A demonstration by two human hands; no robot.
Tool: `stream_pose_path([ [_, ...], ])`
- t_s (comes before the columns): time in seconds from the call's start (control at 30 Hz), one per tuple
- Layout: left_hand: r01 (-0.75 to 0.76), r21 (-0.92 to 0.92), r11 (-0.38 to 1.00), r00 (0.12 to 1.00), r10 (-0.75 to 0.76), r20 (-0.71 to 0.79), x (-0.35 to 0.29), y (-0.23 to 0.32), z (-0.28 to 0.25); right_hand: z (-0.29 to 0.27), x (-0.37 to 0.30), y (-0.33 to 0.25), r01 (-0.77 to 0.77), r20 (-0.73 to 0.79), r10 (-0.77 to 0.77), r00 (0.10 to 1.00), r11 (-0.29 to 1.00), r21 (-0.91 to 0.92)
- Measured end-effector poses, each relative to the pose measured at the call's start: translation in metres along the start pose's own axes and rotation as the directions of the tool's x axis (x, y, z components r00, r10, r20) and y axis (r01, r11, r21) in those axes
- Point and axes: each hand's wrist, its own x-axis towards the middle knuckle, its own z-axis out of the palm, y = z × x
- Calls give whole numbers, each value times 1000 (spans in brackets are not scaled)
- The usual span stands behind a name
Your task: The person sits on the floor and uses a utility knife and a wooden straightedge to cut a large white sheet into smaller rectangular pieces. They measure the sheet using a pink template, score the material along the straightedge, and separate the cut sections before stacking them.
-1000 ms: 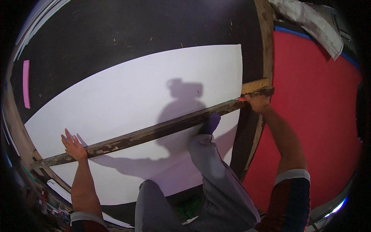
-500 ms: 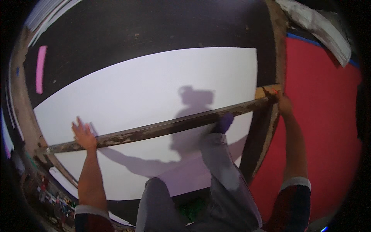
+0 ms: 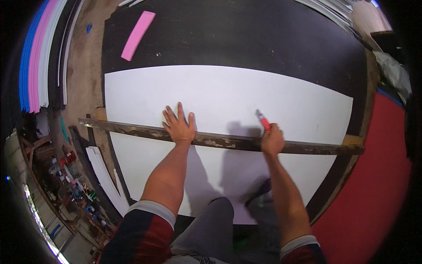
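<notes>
A large white sheet (image 3: 211,97) lies across a dark board, and a long worn straightedge bar (image 3: 228,141) crosses it from side to side. My left hand (image 3: 180,130) presses flat with spread fingers over the bar and onto the sheet, left of the middle. Closed around a red utility knife (image 3: 264,123), my right hand (image 3: 273,140) is over the bar, right of the middle. The knife's tip points up and left above the sheet; whether it touches is unclear. A small wooden block (image 3: 353,140) sits by the bar's right end.
A pink strip (image 3: 138,36) lies on the dark board (image 3: 246,35) beyond the sheet. Stacked blue, pink and white sheets (image 3: 35,66) stand at far left, above cluttered small items (image 3: 74,180). A red sheet (image 3: 373,185) spreads at right. My knees are near the sheet's front edge.
My view has shifted left. My right hand has left the bar's right end and come inward, the red knife now plainly visible in it. My left hand has moved inward along the bar.
</notes>
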Motion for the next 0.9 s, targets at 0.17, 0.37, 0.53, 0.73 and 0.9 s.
stream_pose_path([
  [0.17, -36, 27, 999, 999, 36, 2, -3, 3, -4, 63, -40, -84, 256, -131, -236, 963, 953, 165],
  [0.37, -44, -2, 999, 999, 44, 8, -4, -3, -4, 64, -48, -99, 367, -290, -329, 898, 926, 85],
  [0.53, -50, -10, 999, 996, 51, 71, -1, -1, -5, 61, -45, -106, 286, -238, -253, 938, 951, 115],
  [0.73, -561, 150, 814, 823, 530, 204, 18, -63, -23, 52, -48, -111, 179, -170, -175, 970, 984, 7],
  [0.9, -719, 149, 679, 695, 706, 134, 16, -112, -11, 59, -67, -104, 156, -207, -150, 967, 988, 11],
])
